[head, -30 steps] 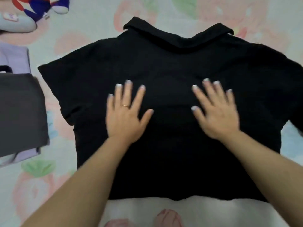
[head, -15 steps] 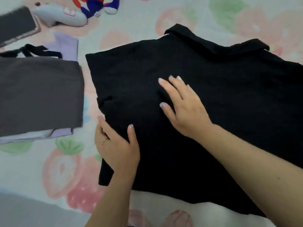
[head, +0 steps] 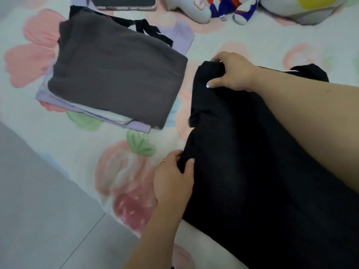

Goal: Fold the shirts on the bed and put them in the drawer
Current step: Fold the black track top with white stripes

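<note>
Far left of the shirt (head: 252, 162), grey floor (head: 38, 210) shows past the edge of the bed (head: 83, 144). Left of the shirt and a little farther from you sits a stack (head: 116, 78) of folded clothes. It has a dark grey piece on top with lilac and white layers under it, and it lies apart from the shirt. Farther off, up and left of the shirt, a dark phone (head: 122, 2) lies at the top edge of view.

Your left hand (head: 172, 183) is at the shirt's near left edge. The thumb lies on top of the black cloth and the fingers curl under the edge, pinching it. A ring shows on one finger.

Beyond the shirt, a plush toy (head: 223, 8) lies on the bed.

Your right hand (head: 231, 72) is at the shirt's far left corner. Its fingers curl over the bunched cloth and the thumb presses on top, gripping it.

The shirt itself lies on the bed, with your right forearm crossing over it.
</note>
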